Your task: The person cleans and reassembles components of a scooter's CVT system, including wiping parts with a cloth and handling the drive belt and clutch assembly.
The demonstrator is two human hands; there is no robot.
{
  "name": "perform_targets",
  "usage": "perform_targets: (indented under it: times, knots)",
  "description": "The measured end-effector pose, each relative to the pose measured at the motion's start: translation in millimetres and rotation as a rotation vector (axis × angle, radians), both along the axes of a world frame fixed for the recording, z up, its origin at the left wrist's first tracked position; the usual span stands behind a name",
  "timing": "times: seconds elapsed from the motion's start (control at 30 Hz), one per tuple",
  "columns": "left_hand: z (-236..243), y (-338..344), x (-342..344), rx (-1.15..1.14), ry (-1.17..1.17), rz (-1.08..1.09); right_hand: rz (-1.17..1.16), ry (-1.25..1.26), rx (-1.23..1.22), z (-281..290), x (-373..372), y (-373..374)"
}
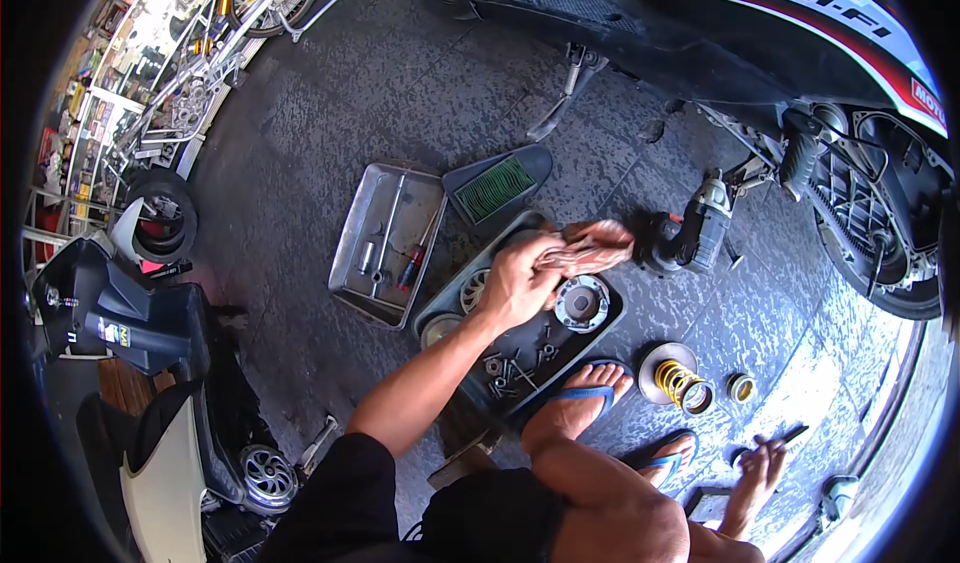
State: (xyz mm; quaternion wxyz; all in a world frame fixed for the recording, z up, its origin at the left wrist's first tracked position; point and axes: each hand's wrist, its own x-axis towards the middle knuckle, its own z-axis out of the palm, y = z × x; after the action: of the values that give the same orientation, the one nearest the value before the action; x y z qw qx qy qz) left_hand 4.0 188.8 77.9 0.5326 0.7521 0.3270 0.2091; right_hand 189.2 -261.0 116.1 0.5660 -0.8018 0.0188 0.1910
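Note:
My left hand (520,275) is closed round a crumpled reddish-brown rag (600,246), held above a dark tray (612,325). In that tray lie a round metal part with a ring-shaped rim (582,304), a finned wheel-like part (475,291) partly behind my hand, and several loose bolts (508,373). Off to the lower right, low by the floor, my right hand (755,478) has its fingers bent around a slim dark object (796,434); its kind cannot be made out. Between my feet and that hand stand a yellow coil spring on a metal disc (676,376) and a small ring-shaped part (741,388).
A metal tray (345,225) holds sockets, a long bar and a red-handled screwdriver. Beside it lies a green air filter (497,189). A cordless impact wrench (706,228) rests to the right, under a motorbike (640,33) on its stand. Another scooter (150,333) stands left.

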Motion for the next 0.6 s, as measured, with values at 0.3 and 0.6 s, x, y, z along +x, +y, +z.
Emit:
perform_targets:
  times: [0.3, 0.6]
  knots:
    - [108, -40, 68, -0.452, -0.247, -0.546, 0.943, -0.591, 0.063, 108, 18, 227]
    - [30, 8, -48, 0.143, 0.4, -0.216, 0.577, -0.515, 0.057, 98, 22, 214]
